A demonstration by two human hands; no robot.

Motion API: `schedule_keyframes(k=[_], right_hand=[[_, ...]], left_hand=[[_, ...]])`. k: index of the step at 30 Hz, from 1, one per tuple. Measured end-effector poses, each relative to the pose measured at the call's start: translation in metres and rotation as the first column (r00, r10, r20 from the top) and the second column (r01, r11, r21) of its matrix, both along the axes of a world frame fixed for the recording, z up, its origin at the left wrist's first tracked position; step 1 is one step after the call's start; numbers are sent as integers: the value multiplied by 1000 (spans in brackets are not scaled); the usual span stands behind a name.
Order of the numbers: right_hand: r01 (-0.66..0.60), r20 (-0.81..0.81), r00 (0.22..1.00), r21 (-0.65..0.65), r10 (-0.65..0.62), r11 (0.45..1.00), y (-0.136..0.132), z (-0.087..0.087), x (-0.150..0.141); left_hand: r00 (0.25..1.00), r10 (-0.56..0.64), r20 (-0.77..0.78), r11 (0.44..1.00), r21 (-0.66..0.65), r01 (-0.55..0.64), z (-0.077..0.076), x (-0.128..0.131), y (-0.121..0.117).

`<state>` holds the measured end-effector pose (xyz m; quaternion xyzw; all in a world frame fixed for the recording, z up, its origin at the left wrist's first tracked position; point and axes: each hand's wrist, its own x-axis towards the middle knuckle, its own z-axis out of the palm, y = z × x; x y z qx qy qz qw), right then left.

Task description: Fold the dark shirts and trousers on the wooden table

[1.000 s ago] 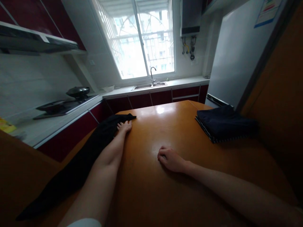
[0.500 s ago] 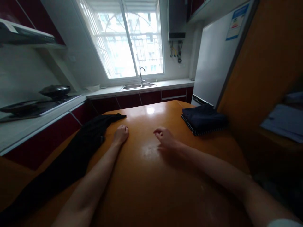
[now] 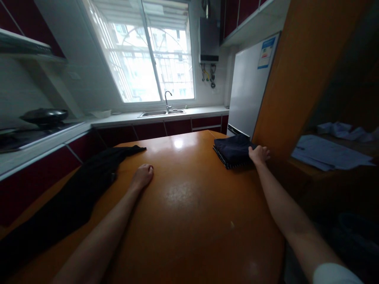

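Note:
On the wooden table (image 3: 189,205) my left hand (image 3: 143,175) rests with its fingers curled in, and I see nothing in them. Left of it lies a long black garment (image 3: 79,189), spread out along the table's edge, apart from the hand. My right hand (image 3: 259,154) is at the right edge of a folded stack of dark navy clothes (image 3: 232,148). The thumb touches the cloth and the fingers stretch out to the right, apart. A striped layer shows at the bottom of the stack.
A wooden panel (image 3: 299,79) stands just beyond my right hand. Light folded cloths (image 3: 328,152) lie on a surface at the right. Behind the table are a sink (image 3: 156,113), a fridge (image 3: 248,86) and, at the left, a stove with a pan (image 3: 44,115).
My left hand came off the black garment and curled up on the table. My right hand moved from mid-table to the folded stack and its fingers spread. The view turned right.

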<state>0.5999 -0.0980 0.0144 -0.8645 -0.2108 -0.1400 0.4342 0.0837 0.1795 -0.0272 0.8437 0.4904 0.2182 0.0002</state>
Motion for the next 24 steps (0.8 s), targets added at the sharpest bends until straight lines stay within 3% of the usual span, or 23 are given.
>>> schedule_keyframes(k=[5,8,11,13,14,15,17,18,19,21,22,24], right_hand=[[-65,95,993,17,64,998,-1,10,-9],[-195,179,967,53,183,979,3,26,-22],[-365,296,896,72,330,928,19,35,-58],[-500,344,819,37,459,865,31,31,-101],[-584,361,758,2,544,812,36,26,-128],[-718,378,625,-65,683,693,38,18,-156],[-898,355,259,-253,898,359,35,1,-212],[-923,326,39,-350,945,159,30,-7,-237],[-905,310,-148,-425,939,-3,24,-14,-259],[-853,297,-348,-495,889,-169,10,-19,-287],[-841,313,-396,-501,863,-204,5,-19,-293],[-875,371,-366,-451,854,-179,2,-12,-289]], left_hand=[[996,-29,85,998,-46,33,0,-1,-4],[990,-17,138,997,-68,27,0,-1,-4],[976,10,216,996,-88,9,0,2,-5],[962,21,272,995,-101,7,2,5,-8],[954,26,300,994,-106,6,3,7,-10],[945,32,327,994,-111,4,4,9,-12],[924,45,379,994,-113,-1,8,10,-15],[913,50,404,994,-113,-5,10,10,-16],[903,54,427,994,-112,-7,12,9,-17],[883,57,466,994,-112,-6,15,9,-18],[875,55,480,994,-111,-1,17,10,-20],[861,27,508,992,-121,40,18,17,-27]])
